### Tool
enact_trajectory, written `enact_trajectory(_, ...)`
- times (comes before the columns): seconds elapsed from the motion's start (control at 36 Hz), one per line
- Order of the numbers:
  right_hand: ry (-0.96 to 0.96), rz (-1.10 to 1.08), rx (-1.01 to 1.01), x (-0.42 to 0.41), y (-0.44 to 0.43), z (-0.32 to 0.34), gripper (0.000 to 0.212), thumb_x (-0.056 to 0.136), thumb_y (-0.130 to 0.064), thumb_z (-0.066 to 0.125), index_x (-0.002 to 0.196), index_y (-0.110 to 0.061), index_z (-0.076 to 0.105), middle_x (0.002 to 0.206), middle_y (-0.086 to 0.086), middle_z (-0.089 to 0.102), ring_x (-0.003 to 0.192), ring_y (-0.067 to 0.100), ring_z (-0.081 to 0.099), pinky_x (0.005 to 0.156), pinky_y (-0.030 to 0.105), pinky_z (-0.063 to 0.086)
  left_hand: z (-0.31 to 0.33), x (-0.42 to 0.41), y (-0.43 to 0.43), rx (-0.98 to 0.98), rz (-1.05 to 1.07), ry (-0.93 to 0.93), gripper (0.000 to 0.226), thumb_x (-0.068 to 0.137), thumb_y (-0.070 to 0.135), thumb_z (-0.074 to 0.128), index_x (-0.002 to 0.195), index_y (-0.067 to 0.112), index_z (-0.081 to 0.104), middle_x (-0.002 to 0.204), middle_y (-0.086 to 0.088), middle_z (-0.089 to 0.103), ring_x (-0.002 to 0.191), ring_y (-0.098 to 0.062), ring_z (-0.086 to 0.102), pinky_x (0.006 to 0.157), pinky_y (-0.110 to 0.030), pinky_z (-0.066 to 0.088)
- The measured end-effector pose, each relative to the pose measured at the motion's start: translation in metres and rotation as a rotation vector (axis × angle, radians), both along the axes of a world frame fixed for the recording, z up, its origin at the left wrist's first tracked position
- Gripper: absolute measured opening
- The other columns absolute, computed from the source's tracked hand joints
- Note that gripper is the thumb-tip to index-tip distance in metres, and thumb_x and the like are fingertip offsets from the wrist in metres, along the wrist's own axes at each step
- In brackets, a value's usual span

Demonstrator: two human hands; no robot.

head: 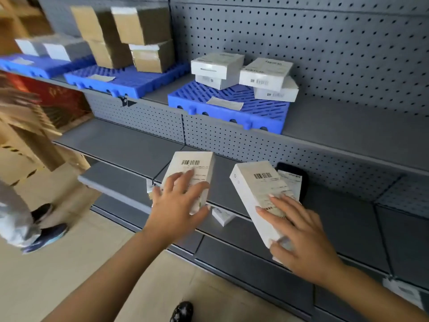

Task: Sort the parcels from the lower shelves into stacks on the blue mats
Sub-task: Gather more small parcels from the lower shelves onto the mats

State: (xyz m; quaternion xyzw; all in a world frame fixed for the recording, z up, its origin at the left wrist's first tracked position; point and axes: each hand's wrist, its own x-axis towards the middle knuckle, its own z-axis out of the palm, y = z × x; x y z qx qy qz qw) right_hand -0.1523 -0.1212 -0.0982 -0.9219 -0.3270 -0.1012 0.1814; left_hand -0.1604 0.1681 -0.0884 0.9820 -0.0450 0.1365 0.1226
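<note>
My left hand (178, 203) grips a white barcoded box (195, 165) over the lower shelves. My right hand (299, 235) holds a second, longer white box (253, 189) by its near end, tilted. Behind that one, a black parcel (299, 180) with a white label lies on the lower shelf. A small white box (222, 216) sits on the shelf edge between my hands. On the upper shelf, a blue mat (232, 110) carries several white boxes (243, 70). Further left, another blue mat (125, 80) bears brown cartons (139, 36), and a third mat (39, 65) holds grey-white parcels.
Grey pegboard (325, 49) backs the shelves. Another white item (401, 290) lies low on the right. On the left stands a person in dark shoes (46, 235) beside cardboard boxes (23, 154). My own black shoe (182, 311) shows on the beige floor.
</note>
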Motion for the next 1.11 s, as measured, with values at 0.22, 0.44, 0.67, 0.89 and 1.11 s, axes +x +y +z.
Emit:
enact_trajectory(0.22,-0.17,0.095,0.174,-0.017,-0.015,0.048,0.067,0.075,-0.036,0.053,0.14,-0.042,0.037,0.152,-0.008,0.031,0.142,0.017,0.026,0.103,0.037,0.026,0.05,-0.023,-0.008,-0.043,0.062,-0.277,0.058,0.079,0.067,0.046,0.131,0.042,0.051,0.143,-0.003,0.045,0.126,-0.029,0.037,0.089,-0.053,0.04)
enact_trajectory(0.44,-0.349,0.101,0.249,-0.014,-0.023,0.098,0.063,0.077,-0.035,0.053,0.139,-0.039,0.039,0.151,-0.005,0.033,0.141,0.021,0.029,0.101,0.045,0.03,0.107,-0.019,0.0,-0.029,0.038,-0.405,0.065,0.078,0.068,0.048,0.136,0.037,0.05,0.142,0.001,0.046,0.126,-0.027,0.039,0.088,-0.048,0.04)
enact_trajectory(0.67,-0.426,0.003,0.285,0.013,-0.014,0.137,0.065,0.076,-0.039,0.049,0.139,-0.043,0.035,0.15,-0.005,0.033,0.141,0.016,0.026,0.098,0.047,0.03,0.145,0.009,0.009,-0.044,0.024,-0.435,0.062,0.076,0.067,0.05,0.128,0.035,0.056,0.135,0.002,0.052,0.123,-0.023,0.044,0.09,-0.048,0.046)
enact_trajectory(0.89,-0.43,-0.071,0.265,0.052,0.003,0.158,0.066,0.077,-0.042,0.048,0.141,-0.045,0.032,0.151,-0.011,0.029,0.142,0.011,0.02,0.1,0.045,0.025,0.167,0.065,0.021,-0.066,-0.016,-0.411,0.065,0.075,0.068,0.047,0.127,0.03,0.059,0.137,0.0,0.051,0.123,-0.027,0.047,0.092,-0.05,0.046)
enact_trajectory(1.11,-0.408,-0.175,0.235,0.098,0.033,0.169,0.067,0.077,-0.046,0.047,0.142,-0.052,0.027,0.151,-0.014,0.028,0.141,0.005,0.016,0.101,0.044,0.023,0.188,0.141,0.029,-0.039,-0.074,-0.363,0.074,0.071,0.073,0.036,0.129,0.032,0.056,0.137,0.004,0.05,0.129,-0.021,0.041,0.096,-0.046,0.039)
